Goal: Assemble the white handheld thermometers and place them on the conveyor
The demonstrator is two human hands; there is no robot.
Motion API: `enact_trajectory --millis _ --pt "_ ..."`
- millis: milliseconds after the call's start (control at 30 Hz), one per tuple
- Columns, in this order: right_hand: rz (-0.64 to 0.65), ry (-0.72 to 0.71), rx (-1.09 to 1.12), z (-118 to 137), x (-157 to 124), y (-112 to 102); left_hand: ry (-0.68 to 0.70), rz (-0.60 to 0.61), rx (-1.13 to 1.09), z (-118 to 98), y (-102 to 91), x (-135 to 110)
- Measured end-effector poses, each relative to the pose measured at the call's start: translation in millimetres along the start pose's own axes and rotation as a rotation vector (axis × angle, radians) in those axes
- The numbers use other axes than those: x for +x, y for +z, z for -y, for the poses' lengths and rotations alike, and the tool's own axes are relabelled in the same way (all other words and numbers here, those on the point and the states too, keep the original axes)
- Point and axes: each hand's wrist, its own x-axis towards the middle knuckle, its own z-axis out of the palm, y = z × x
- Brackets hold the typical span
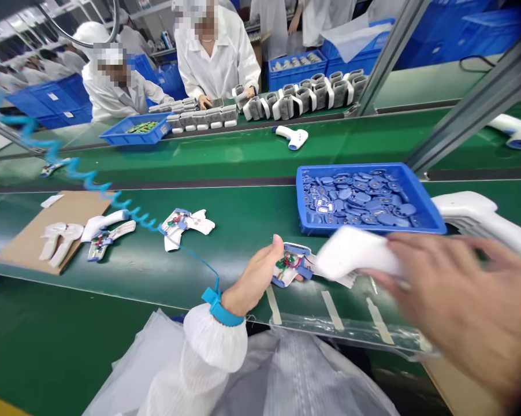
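Note:
My left hand (260, 263), with a blue strap at the wrist, is closed around an opened thermometer-gun half (291, 263) that shows a green circuit board and red wires. From the right, my right hand (451, 300) grips a smooth white plastic housing (358, 254); both are blurred by motion. The housing overlaps the handle side of the opened half in view, and I cannot tell whether they touch. Just behind stands a blue tray (301, 199) full of small blue oval parts (360, 196). To the left lies another opened thermometer gun (185, 225).
Cardboard (30, 242) at the left bears white housing pieces (61, 240). A coiled blue cord (76, 173) crosses the left side. White housings (472, 211) lie right of the tray. A thermometer gun (291, 137) lies on the far green belt. Two co-workers in white (215, 52) stand across.

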Motion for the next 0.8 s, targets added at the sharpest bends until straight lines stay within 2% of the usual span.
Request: enact_trajectory --millis 33,100,167,233,367,433,500,567,667,733,800 --pt "0.017 -0.140 -0.058 20.2 1.4 3.9 0.025 -0.011 -0.003 0.8 0.0 0.0" --pt "0.008 -0.299 -0.109 54.3 5.6 14.4 0.093 -0.032 0.021 2.4 -0.6 -0.8" --pt "0.019 -0.294 -0.053 74.2 9.4 25.3 0.159 -0.038 0.093 3.2 -1.5 -2.6" --pt "0.165 -0.165 0.093 78.0 12.0 32.3 0.203 -0.039 0.181 3.2 -2.4 -4.8" --pt "0.774 0.202 0.560 57.3 16.4 27.7 0.299 -0.027 0.348 4.7 -3.1 -8.7" --pt "0.956 0.353 0.809 47.9 17.4 21.2 0.417 -0.081 0.491 9.2 -3.0 -10.7" --pt "0.986 0.460 0.985 45.1 16.3 17.0 0.564 -0.140 0.629 17.5 -2.8 -12.8" --pt "0.935 0.500 1.091 48.2 13.8 16.1 0.654 -0.163 0.709 28.2 -2.7 -14.7" --pt "0.871 0.482 1.177 55.9 9.5 16.5 0.661 -0.188 0.743 41.3 -3.1 -16.5" --pt "0.858 0.462 1.129 57.4 6.3 15.1 0.656 -0.195 0.739 42.3 -4.6 -16.6" --pt "0.878 0.390 1.029 54.4 2.7 13.1 0.619 -0.124 0.718 35.4 -6.9 -16.3"
